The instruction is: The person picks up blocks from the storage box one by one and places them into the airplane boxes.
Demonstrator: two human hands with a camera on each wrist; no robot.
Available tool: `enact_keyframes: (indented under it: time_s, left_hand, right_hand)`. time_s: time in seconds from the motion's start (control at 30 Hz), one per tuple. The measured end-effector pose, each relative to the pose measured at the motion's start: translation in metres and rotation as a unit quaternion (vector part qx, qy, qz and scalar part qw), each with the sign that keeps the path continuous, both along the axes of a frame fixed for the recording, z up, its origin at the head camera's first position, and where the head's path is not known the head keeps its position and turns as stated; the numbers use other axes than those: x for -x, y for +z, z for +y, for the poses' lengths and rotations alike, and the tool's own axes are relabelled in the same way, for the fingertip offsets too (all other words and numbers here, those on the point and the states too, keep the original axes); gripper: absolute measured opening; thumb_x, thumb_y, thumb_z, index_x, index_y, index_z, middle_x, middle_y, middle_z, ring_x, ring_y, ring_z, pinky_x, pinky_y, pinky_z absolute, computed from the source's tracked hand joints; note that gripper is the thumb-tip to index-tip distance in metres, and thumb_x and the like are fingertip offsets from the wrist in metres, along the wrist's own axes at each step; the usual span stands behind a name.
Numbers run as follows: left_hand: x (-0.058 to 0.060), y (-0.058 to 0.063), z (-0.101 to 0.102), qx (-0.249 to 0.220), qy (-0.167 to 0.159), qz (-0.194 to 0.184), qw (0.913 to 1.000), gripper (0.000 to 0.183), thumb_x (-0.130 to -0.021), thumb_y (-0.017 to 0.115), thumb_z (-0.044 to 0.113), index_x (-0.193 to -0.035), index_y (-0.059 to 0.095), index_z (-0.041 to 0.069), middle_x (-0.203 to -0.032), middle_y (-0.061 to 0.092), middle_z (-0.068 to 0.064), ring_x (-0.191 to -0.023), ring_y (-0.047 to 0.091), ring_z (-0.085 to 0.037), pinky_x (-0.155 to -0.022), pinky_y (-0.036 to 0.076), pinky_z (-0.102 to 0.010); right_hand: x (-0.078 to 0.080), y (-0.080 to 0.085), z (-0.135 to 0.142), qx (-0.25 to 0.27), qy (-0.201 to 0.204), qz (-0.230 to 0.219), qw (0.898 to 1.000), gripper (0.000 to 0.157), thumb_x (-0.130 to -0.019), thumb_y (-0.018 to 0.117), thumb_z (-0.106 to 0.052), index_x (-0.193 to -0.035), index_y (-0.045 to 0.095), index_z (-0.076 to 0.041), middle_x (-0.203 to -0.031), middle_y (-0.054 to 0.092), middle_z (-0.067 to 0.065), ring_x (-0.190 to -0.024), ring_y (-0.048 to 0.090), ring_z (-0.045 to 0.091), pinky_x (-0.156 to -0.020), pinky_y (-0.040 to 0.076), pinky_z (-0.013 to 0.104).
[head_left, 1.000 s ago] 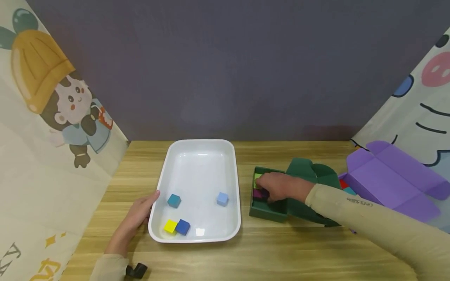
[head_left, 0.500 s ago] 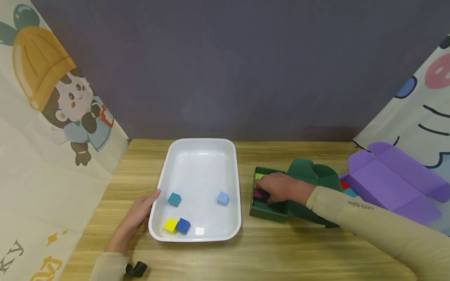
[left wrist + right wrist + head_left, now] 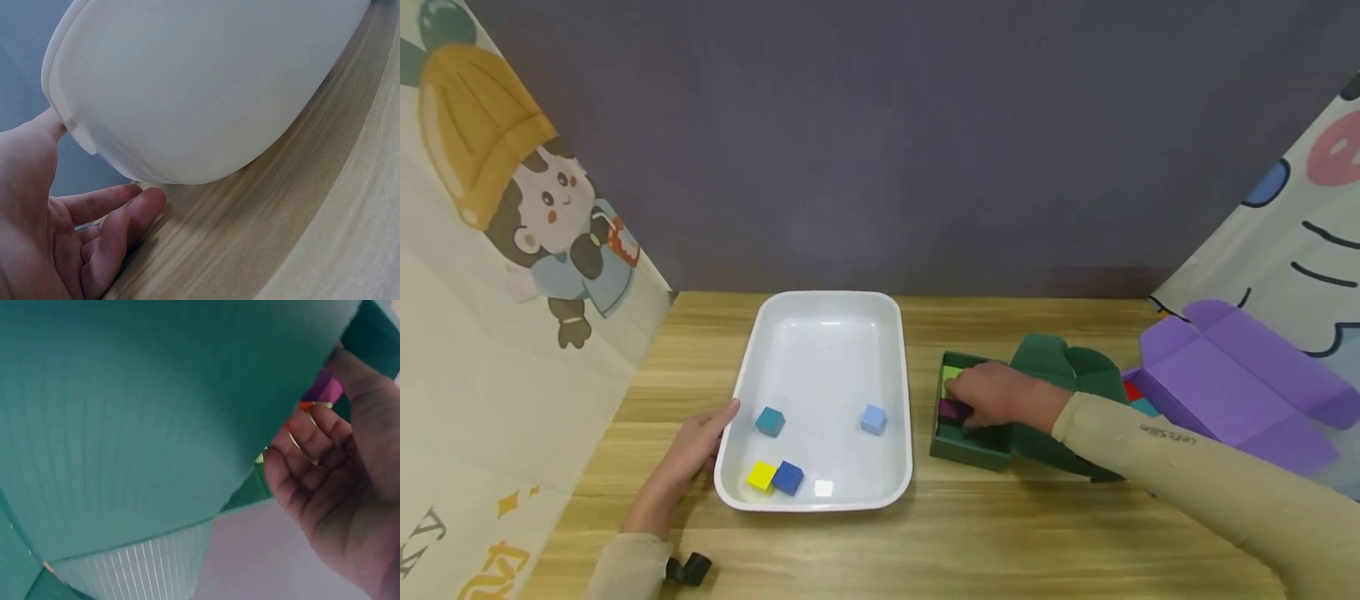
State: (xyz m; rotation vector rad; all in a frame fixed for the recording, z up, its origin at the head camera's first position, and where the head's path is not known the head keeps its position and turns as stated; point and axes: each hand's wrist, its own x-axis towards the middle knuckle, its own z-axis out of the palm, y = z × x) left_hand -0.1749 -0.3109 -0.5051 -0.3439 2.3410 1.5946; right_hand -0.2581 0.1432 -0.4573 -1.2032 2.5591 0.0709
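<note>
My left hand (image 3: pixel 696 446) is at the left side of a white tray (image 3: pixel 831 297), thumb on the rim and fingers curled below, close to its underside in the left wrist view. Inside the tray lie a teal cube (image 3: pixel 770 422), a yellow cube (image 3: pixel 762 477) touching a dark blue cube (image 3: pixel 787 477), and a light blue cube (image 3: pixel 873 420). My right hand (image 3: pixel 997 395) reaches into an opened green box (image 3: pixel 967 455), fingers bent down beside a lime green block (image 3: pixel 951 378) and a purple block (image 3: pixel 952 410). I cannot tell whether it pinches a block; its fingertips are partly hidden.
The green lid (image 3: pixel 1060 365) folds out to the right under my right forearm. Farther right stands an opened purple box (image 3: pixel 1225 383), with a red piece (image 3: pixel 1132 391) and a blue piece (image 3: pixel 1145 407) at its left. A dark wall (image 3: pixel 880 150) rises behind the wooden table (image 3: pixel 850 554).
The head view has shifted slightly. Both hands keep nearly the same places, the left at the tray and the right in the green box, and the cubes in the tray have not moved.
</note>
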Motion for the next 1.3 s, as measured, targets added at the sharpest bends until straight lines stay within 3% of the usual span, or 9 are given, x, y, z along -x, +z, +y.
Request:
enact_keyframes:
  time_s: [0.13, 0.3, 0.53, 0.9, 1.1, 1.3]
  left_hand:
    - [-0.001, -0.003, 0.001, -0.005, -0.001, -0.004, 1.0, 0.079, -0.096, 0.045, 0.061, -0.132, 0.052, -0.008, -0.097, 0.07, -0.018, -0.076, 0.067, -0.025, -0.061, 0.057, -0.037]
    - [-0.004, -0.005, 0.002, -0.007, -0.002, -0.005, 1.0, 0.079, -0.096, 0.045, 0.061, -0.133, 0.051, -0.009, -0.101, 0.069, -0.018, -0.079, 0.068, -0.025, -0.063, 0.057, -0.038]
    - [-0.004, -0.004, 0.001, 0.003, 0.0, -0.005, 1.0, 0.08, -0.095, 0.043, 0.063, -0.132, 0.052, -0.008, -0.095, 0.07, -0.016, -0.075, 0.067, -0.025, -0.06, 0.056, -0.037]
    - [-0.003, 0.0, 0.001, 0.01, -0.003, -0.006, 0.9999, 0.082, -0.095, 0.043, 0.063, -0.133, 0.05, -0.009, -0.097, 0.07, -0.016, -0.076, 0.066, -0.025, -0.06, 0.056, -0.037]
    - [-0.003, 0.0, 0.0, 0.005, -0.002, -0.005, 1.0, 0.081, -0.095, 0.044, 0.063, -0.132, 0.051, -0.009, -0.097, 0.07, -0.016, -0.076, 0.067, -0.025, -0.061, 0.056, -0.037]
    - [-0.001, 0.002, 0.0, 0.008, 0.0, -0.004, 1.0, 0.081, -0.095, 0.043, 0.063, -0.133, 0.051, -0.008, -0.098, 0.07, -0.017, -0.076, 0.067, -0.025, -0.061, 0.057, -0.037]
  right_hand:
    - [0.0, 0.006, 0.002, -0.016, -0.013, -0.004, 1.0, 0.036, -0.08, 0.078, -0.043, -0.088, 0.057, -0.016, -0.071, 0.052, -0.008, -0.06, 0.05, 0.008, -0.055, 0.045, 0.031]
    - [-0.003, 0.019, 0.005, -0.024, -0.02, -0.002, 0.999, 0.026, -0.087, 0.073, -0.036, -0.09, 0.058, -0.014, -0.069, 0.048, -0.007, -0.06, 0.048, 0.01, -0.053, 0.043, 0.031]
    - [-0.012, 0.04, 0.006, 0.035, -0.016, -0.007, 0.999, 0.02, -0.091, 0.07, -0.028, -0.088, 0.057, -0.013, -0.068, 0.047, -0.008, -0.059, 0.045, 0.011, -0.053, 0.041, 0.03]
    - [-0.045, 0.066, -0.007, 0.146, 0.017, -0.008, 0.989, 0.018, -0.09, 0.071, -0.026, -0.084, 0.055, -0.021, -0.068, 0.047, -0.016, -0.059, 0.044, 0.003, -0.054, 0.041, 0.024]
    - [-0.067, 0.079, -0.014, 0.17, 0.023, -0.023, 0.985, 0.017, -0.092, 0.069, -0.028, -0.084, 0.055, -0.026, -0.071, 0.047, -0.018, -0.061, 0.044, 0.002, -0.058, 0.043, 0.024]
    - [-0.083, 0.089, -0.024, 0.182, 0.045, -0.019, 0.982, 0.009, -0.092, 0.069, -0.026, -0.091, 0.061, -0.022, -0.081, 0.054, -0.017, -0.066, 0.048, 0.001, -0.063, 0.046, 0.023]
